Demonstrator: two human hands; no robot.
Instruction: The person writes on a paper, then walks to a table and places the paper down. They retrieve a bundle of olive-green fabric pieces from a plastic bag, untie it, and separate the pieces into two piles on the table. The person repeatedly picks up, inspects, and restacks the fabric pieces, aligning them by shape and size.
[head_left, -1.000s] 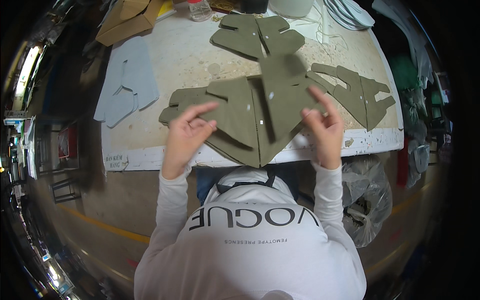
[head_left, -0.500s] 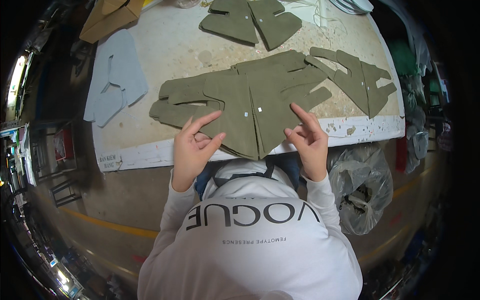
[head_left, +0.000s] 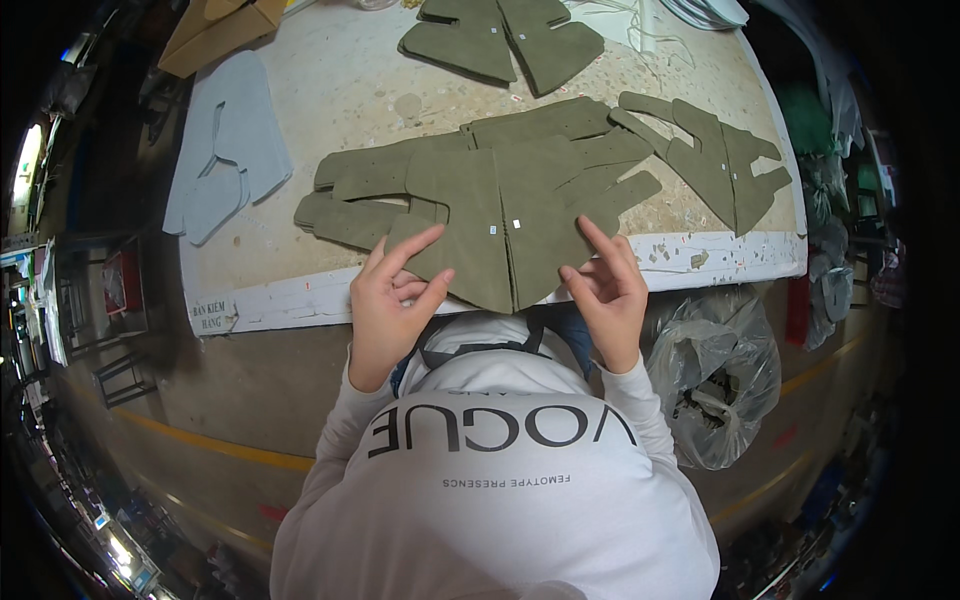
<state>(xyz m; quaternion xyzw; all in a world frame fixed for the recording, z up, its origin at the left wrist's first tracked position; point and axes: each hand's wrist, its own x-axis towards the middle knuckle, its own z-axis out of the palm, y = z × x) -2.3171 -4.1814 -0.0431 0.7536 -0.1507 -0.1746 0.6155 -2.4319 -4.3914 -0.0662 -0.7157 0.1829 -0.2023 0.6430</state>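
Observation:
Two olive cut material panels (head_left: 465, 245) lie side by side at the table's front edge, each with a small white sticker near their shared seam. Their lower points overhang the edge. My left hand (head_left: 385, 300) grips the left panel's outer edge, index finger and thumb on top, other fingers curled at the rim. On the opposite edge, my right hand (head_left: 612, 295) holds the right panel the same way. Beneath and behind them spread more olive pieces (head_left: 360, 175) with strap-like arms, partly covered by the upper panels.
The worktable (head_left: 300, 285) also bears grey-blue cut pieces (head_left: 260, 130) at left, a cardboard box (head_left: 225, 35) at back left, olive pieces (head_left: 470, 45) at the back and another olive pair (head_left: 720, 160) at right. A clear plastic bag (head_left: 720, 380) stands beside me at right.
My right hand has shifted slightly left with the right panel's edge. The seam between the two panels looks narrower, and the lower layers show less at the bottom.

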